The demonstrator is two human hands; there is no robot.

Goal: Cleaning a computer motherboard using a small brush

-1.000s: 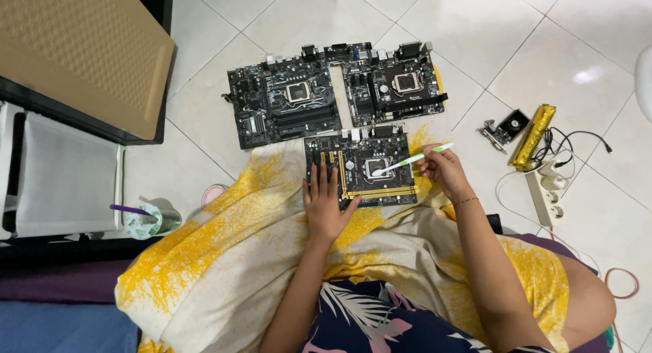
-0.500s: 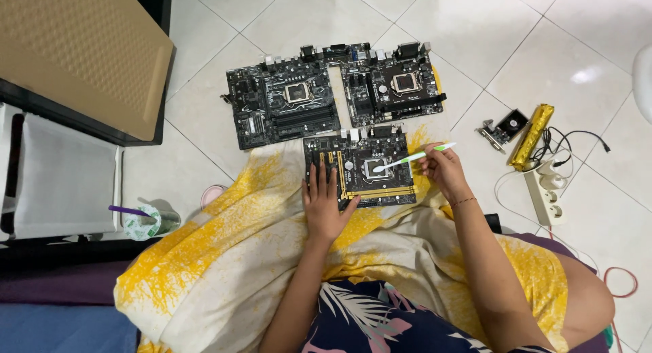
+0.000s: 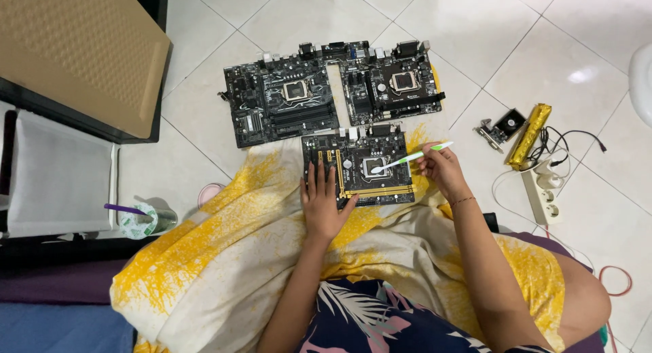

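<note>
Almost nothing had moved since the earlier frame; I saw both hands stay on the board.

My left hand [image 3: 324,205] lay flat, fingers spread, on the small motherboard [image 3: 360,168] resting on the yellow-white cloth [image 3: 224,251] over my lap. My right hand [image 3: 438,171] kept its grip pinched on a green-white brush [image 3: 407,159], tip at the board's socket.

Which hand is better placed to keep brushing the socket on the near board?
Right. The right hand holds the green-and-white brush with its tip over the socket of the near motherboard. The left hand lies flat on the board's left edge, probably steadying it.
</note>
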